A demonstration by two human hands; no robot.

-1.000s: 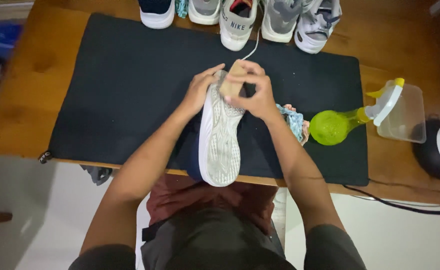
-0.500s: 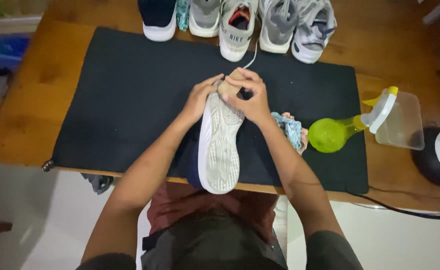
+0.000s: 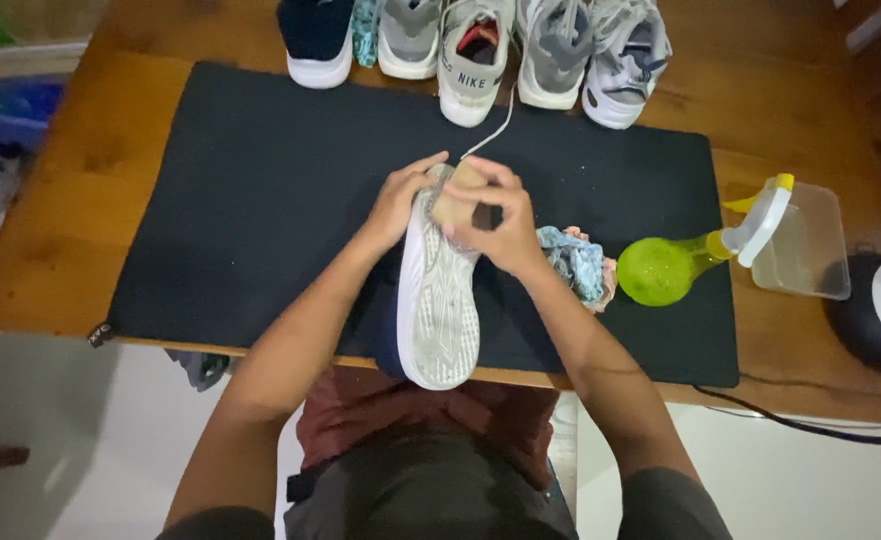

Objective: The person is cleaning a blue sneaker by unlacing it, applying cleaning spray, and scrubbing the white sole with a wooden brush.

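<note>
A shoe [image 3: 440, 310] lies sole up on the black mat [image 3: 240, 220], its heel over the table's near edge. My left hand [image 3: 400, 200] grips the toe end from the left side. A tan sponge-like pad [image 3: 457, 196] is pressed onto the front of the sole by my right hand [image 3: 495, 222]. The pad is partly hidden by my fingers.
A crumpled blue cloth [image 3: 575, 262] lies right of the shoe. Beside it a green spray bottle [image 3: 695, 255] lies on its side, next to a clear container [image 3: 805, 240]. Several shoes [image 3: 480, 50] line the mat's far edge. A dark round object [image 3: 875, 310] sits at the right.
My hands and the pad stay at the toe end of the sole, with small shifts of the fingers. The view has drifted slightly.
</note>
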